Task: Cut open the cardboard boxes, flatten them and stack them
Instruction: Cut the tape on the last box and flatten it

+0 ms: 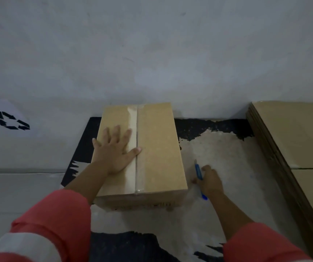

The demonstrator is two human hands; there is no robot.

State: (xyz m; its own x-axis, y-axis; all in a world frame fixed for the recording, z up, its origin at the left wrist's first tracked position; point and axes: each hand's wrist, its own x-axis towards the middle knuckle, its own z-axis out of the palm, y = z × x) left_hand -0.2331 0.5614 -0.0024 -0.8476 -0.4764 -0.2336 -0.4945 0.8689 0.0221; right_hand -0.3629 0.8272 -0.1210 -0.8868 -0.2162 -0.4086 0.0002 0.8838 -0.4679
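From the head camera, a sealed cardboard box [142, 152] sat on a worn mat [218, 152] whose black surface was scraped away to pale patches. The box's far end was close to the grey wall [151, 44]. A strip of clear tape [135, 148] ran down the middle seam of the lid, uncut as far as could be seen.

The left hand [117, 148] lay flat on the left half of the lid, fingers straight and spread, the thumb reaching to the taped seam. The right hand [209, 180] was just beside the box's right side, low over the mat, with its fingers curled around a blue box cutter [199, 173] that pointed away from the person. Both arms wore red sleeves [53, 220].

To the right, a stack of flattened cardboard [291, 140] lay beside the mat, a white label showing at its edge. At the far left, a white sheet with a black recycling sign [12, 120] was visible on the floor.
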